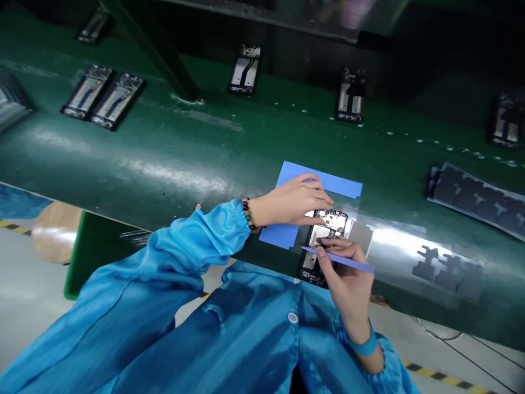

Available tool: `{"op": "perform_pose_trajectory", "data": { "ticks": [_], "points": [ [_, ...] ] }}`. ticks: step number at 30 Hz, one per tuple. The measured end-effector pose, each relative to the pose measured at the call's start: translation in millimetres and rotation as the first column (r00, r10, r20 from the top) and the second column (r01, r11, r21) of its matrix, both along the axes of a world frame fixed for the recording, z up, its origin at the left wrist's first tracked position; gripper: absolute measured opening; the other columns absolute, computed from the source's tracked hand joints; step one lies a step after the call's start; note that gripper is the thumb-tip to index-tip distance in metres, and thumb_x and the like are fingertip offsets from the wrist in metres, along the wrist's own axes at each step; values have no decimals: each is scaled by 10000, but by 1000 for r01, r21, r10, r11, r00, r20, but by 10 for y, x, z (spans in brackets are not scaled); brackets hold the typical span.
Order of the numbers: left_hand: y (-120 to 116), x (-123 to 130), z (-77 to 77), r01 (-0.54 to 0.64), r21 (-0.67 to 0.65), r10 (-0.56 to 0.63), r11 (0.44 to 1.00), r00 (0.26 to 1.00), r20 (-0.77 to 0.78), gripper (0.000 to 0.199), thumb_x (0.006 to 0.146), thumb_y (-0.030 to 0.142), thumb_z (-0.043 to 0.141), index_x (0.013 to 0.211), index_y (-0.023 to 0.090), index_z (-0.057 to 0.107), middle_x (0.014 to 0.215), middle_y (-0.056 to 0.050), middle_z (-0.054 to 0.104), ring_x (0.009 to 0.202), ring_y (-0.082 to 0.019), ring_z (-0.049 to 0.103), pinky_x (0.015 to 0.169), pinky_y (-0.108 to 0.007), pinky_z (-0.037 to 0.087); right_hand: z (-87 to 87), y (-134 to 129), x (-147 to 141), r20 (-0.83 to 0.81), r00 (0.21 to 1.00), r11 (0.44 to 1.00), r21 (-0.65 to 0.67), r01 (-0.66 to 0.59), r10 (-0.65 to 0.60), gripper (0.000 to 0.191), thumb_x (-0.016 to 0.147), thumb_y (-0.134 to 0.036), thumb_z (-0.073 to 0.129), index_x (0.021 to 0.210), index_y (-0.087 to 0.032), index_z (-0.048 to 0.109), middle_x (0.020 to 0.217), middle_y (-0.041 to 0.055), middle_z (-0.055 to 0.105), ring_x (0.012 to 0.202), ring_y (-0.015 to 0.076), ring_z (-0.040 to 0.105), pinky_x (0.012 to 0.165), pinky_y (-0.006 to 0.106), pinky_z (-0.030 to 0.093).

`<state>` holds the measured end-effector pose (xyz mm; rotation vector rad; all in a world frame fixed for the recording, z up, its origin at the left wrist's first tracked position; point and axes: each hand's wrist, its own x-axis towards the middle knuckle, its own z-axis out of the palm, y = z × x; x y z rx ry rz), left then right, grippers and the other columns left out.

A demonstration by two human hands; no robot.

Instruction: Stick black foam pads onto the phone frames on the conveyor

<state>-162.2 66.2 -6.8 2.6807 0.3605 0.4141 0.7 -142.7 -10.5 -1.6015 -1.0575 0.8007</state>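
An opened smartphone (315,251), its circuit board and inner frame showing, lies near the front edge of the green bench. My left hand (293,201) comes in from the left, its fingers and thumb closed around the phone's upper left end. Over the lower half of the phone, my right hand (348,279) pinches a thin blue strip (355,264) between thumb and fingers. Part of the phone is hidden behind this hand and the strip. Beneath my left hand lies a blue sheet (328,183), partly covered by the hand.
Clear film with dark die-cut pieces (447,269) lies right of the phone. Farther right is a stack of dark cut sheets (479,194). More opened phones (245,70) stand along the back, with a pair (117,101) at left. A green post (156,49) rises from the bench (197,148).
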Motion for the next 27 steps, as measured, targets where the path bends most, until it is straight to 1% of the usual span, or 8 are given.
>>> {"op": "perform_pose_trajectory", "data": {
  "ticks": [5,9,11,13,17,20,23,27],
  "points": [
    [-51,38,-12,-31,12,32,999,997,-71,370,1094,515,746,1298,217,830,1443,-64,807,1319,-287,707,1288,-495,366,-91,26,-2,74,996,998,-11,-55,56,288,931,-383,907,871,-263,652,1026,59,802,1092,296,783,1059,577,609],
    [-58,42,-38,-50,10,50,999,997,-52,343,1085,509,761,1252,220,840,1440,-57,809,1297,-281,712,1289,-504,354,-48,39,-20,49,995,996,-22,-81,82,279,919,-377,921,861,-260,674,1004,52,803,1074,283,780,1044,561,621],
    [-62,40,-43,-52,9,52,999,998,-37,341,1087,502,759,1247,213,843,1442,-59,808,1287,-279,712,1290,-507,355,9,76,38,-24,999,999,-21,-47,46,308,908,-389,933,845,-250,666,1005,58,806,1044,272,789,988,521,641],
    [-65,39,-44,-46,7,46,999,999,-30,345,1099,492,742,1259,204,843,1452,-62,803,1282,-278,710,1290,-505,360,61,144,180,-84,996,999,1,44,-44,347,887,-398,953,835,-240,649,985,56,804,998,254,798,961,492,652],
    [-59,41,-58,-36,8,36,999,999,-27,358,1111,494,721,1304,215,837,1476,-64,789,1301,-280,695,1271,-487,385,58,308,566,-98,972,972,72,222,-215,440,816,-400,1010,838,-239,600,923,19,781,957,226,797,1010,490,650],
    [-51,39,-76,-35,6,35,999,999,-16,366,1103,504,730,1312,224,838,1466,-67,791,1323,-288,683,1274,-490,387,-32,394,704,-94,975,978,47,205,-200,482,802,-436,1015,839,-246,574,916,15,777,946,225,796,964,465,658],
    [-52,33,-72,-37,-11,37,999,999,3,335,1084,483,763,1311,252,848,1446,-68,800,1309,-290,688,1273,-512,392,-106,433,675,-82,979,981,26,191,-189,468,824,-460,994,842,-250,576,930,26,790,947,220,798,919,431,658],
    [-62,30,-36,-41,-31,41,999,999,1,339,1066,477,788,1316,257,850,1439,-74,803,1318,-296,684,1277,-523,396,-106,448,607,-58,980,981,25,191,-189,451,833,-471,983,846,-256,588,916,23,788,939,218,797,901,415,655]
  ]
}}
